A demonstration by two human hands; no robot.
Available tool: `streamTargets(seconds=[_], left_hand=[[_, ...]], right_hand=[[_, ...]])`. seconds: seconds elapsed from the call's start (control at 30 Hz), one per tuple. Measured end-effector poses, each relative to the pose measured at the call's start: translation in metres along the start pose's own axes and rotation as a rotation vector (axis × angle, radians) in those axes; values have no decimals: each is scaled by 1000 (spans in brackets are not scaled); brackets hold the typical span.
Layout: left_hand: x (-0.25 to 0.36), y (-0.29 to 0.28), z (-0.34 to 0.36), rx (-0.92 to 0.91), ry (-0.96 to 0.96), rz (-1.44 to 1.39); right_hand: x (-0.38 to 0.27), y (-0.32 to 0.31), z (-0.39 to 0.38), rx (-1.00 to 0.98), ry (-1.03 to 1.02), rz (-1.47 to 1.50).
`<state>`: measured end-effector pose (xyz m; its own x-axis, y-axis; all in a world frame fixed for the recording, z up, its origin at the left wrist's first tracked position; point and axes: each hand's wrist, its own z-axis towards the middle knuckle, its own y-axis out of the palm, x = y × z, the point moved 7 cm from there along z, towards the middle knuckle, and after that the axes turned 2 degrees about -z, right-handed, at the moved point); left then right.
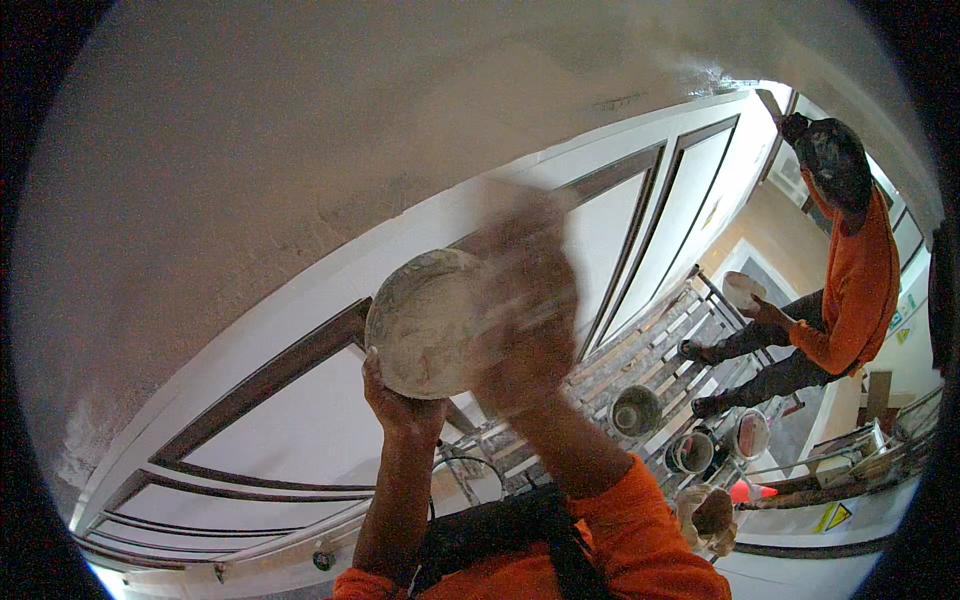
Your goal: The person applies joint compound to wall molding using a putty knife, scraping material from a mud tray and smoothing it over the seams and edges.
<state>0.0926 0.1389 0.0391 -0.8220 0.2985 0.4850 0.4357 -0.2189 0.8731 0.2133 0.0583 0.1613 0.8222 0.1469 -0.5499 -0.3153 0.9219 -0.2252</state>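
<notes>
My left hand (400, 405) grips a round, shallow bowl (425, 325) from below, its thumb up along the near left rim. The inside of the bowl is smeared with pale, plaster-like material. Over the bowl's right side is my right hand (525, 310), heavily smeared by motion. Its fingers cannot be made out, nor whether it holds anything. Just beyond both hands runs a brown-grey, patchily coated ceiling surface (300, 140).
White wall panels with dark trim (270, 385) run below the ceiling. At the right a co-worker in an orange top (862, 280) stands on a slatted platform (655, 345), holding a pale bowl (742, 290). Several buckets, one dark (635, 412), sit near the co-worker's feet.
</notes>
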Motion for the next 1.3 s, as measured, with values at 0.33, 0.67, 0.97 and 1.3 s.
streamTargets(seconds=[0.33,0.67,0.97,1.3], left_hand=[[4,-6,-3,-59,-48,-114],[-10,1,-2,25,-62,-107],[-45,24,-10,-48,-59,-89],[-59,26,14,-6,47,64]], right_hand=[[10,-78,105,338,58,71],[-86,-40,49,0,-116,35],[-4,-52,55,168,-451,-83],[34,-53,44,133,173,220]])
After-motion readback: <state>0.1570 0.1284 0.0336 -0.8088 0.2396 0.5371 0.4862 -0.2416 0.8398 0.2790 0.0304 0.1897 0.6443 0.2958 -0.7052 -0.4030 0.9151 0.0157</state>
